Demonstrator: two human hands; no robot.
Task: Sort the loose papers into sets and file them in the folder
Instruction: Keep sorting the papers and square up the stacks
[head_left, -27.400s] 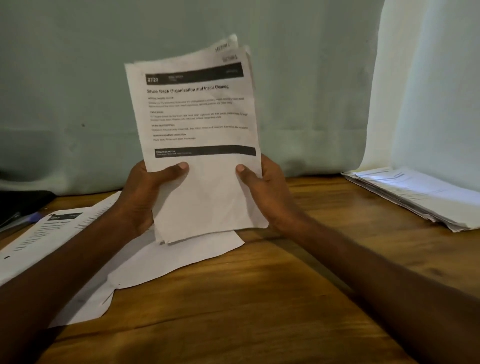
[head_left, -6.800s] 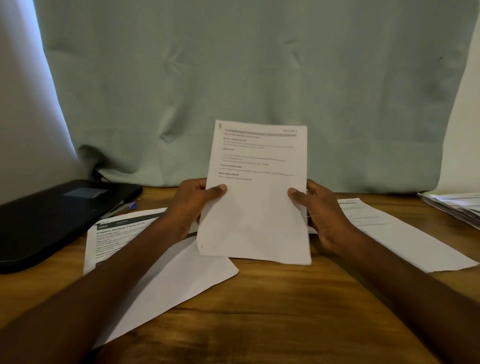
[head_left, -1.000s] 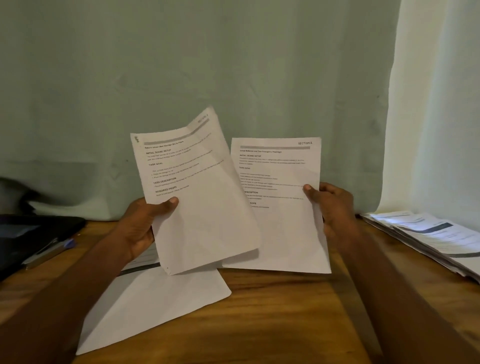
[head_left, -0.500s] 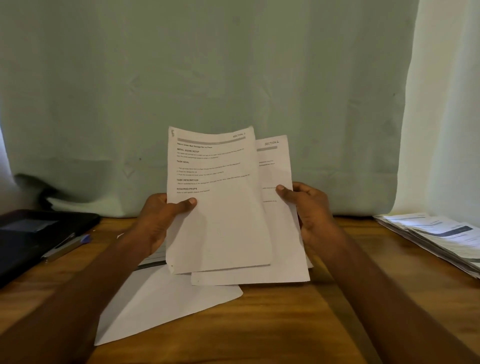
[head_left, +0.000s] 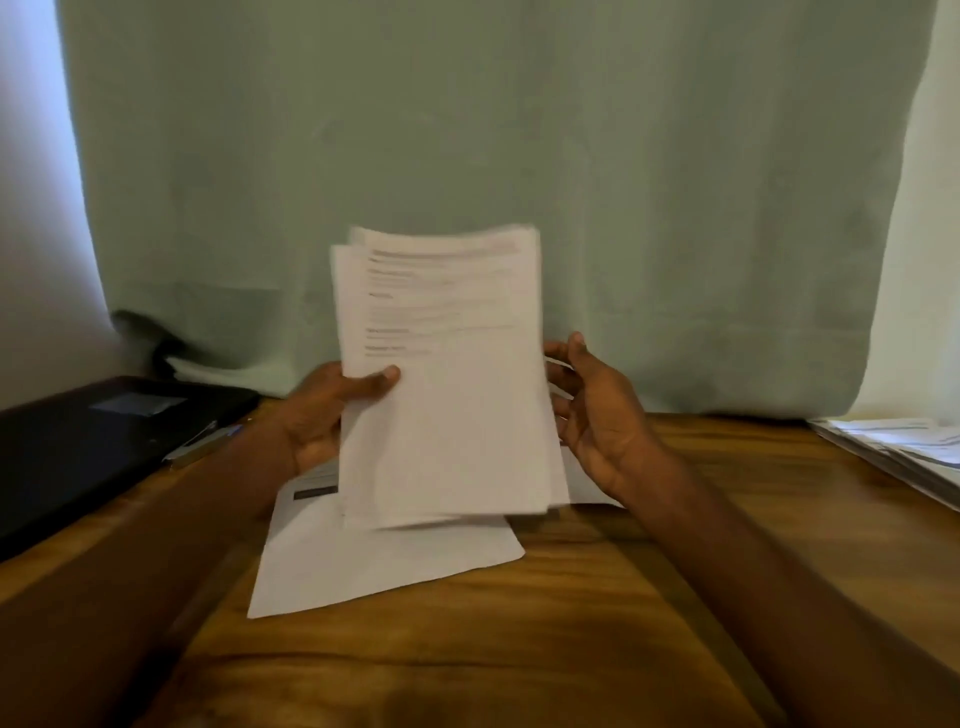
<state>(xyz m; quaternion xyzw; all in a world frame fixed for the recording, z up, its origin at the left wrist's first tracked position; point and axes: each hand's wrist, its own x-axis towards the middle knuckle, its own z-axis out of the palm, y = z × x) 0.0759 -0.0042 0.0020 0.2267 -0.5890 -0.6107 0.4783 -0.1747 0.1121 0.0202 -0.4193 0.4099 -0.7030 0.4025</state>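
held sheets (head_left: 441, 374): merged from two fanned pages into one upright stack above the flat page (head_left: 384, 566) on the surface | left hand (head_left: 332, 410) pinches stack's left edge | right hand (head_left: 597, 410) released, fingers spread beside it | folder (head_left: 83, 447) left of page | set forming, unfiled

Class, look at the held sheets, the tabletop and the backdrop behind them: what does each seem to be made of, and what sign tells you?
Held sheets: thin white matte paper; they curve and carry printed lines.
Tabletop: seemingly wood or wood veneer with a slight sheen; brown grain streaks show.
Backdrop: apparently pale green matte woven cloth; it hangs in soft folds and bunches at the table.
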